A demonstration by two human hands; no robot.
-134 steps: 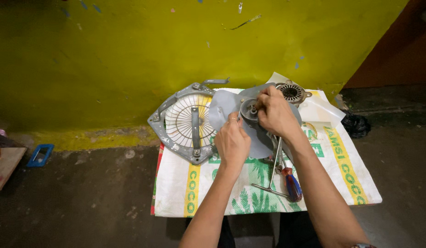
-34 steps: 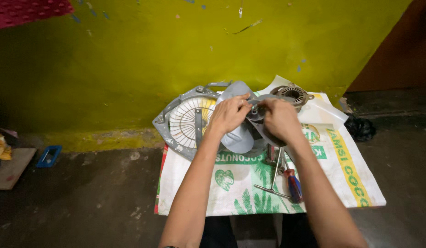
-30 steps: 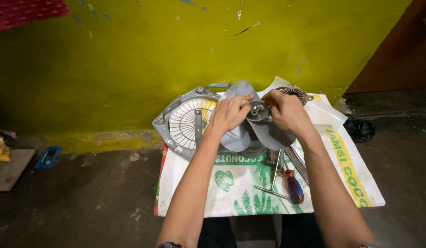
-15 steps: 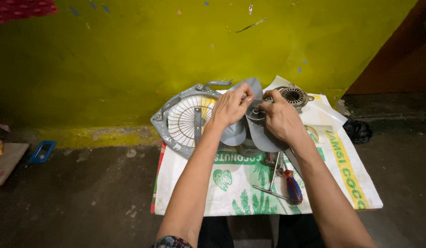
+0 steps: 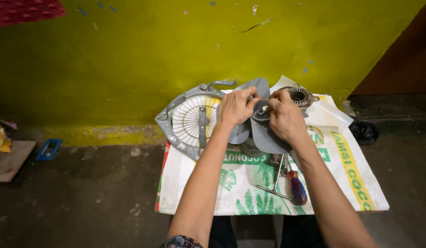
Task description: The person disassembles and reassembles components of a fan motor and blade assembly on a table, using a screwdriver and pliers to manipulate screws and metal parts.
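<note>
Grey fan blades sit on the printed sack beside the round grille, both hands' fingers now pinching the hub, left hand having shifted closer to the right hand.

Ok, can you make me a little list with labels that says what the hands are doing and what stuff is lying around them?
left hand: left hand pinches at the hub of the grey plastic fan blade
right hand: right hand grips the same hub from the other side
beside the blade: round grey fan guard with thin white wire spokes, leaning at the yellow wall
behind the hands: round metal motor part with copper windings
tools: red-handled screwdriver and T-shaped metal wrench
underneath: white woven sack with green palm prints on the dark floor
</note>
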